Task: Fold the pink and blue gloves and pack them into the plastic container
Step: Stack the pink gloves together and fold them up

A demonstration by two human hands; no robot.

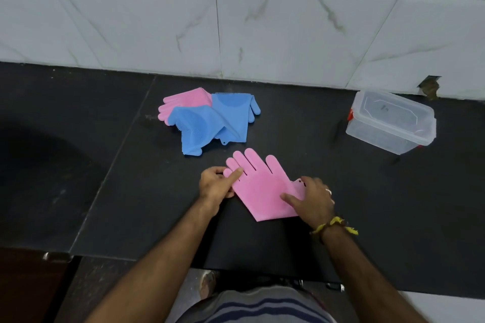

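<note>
Both hands press flat on a pink glove (pixel 258 186) on the counter (pixel 105 191). The left hand (pixel 216 186) pins its fingers at 9 o'clock. The right hand (pixel 312 199), fingers spread, holds its cuff at 3 o'clock. The box (pixel 391 122) sits at 2 o'clock.

A flat glove (pixel 258 186) lies near on the counter (pixel 78 191), between the left hand (pixel 216 187) and right hand (pixel 312 200). A heap of gloves (pixel 207 118) lies farther, slightly left. A container (pixel 391 123) stands far right.
</note>
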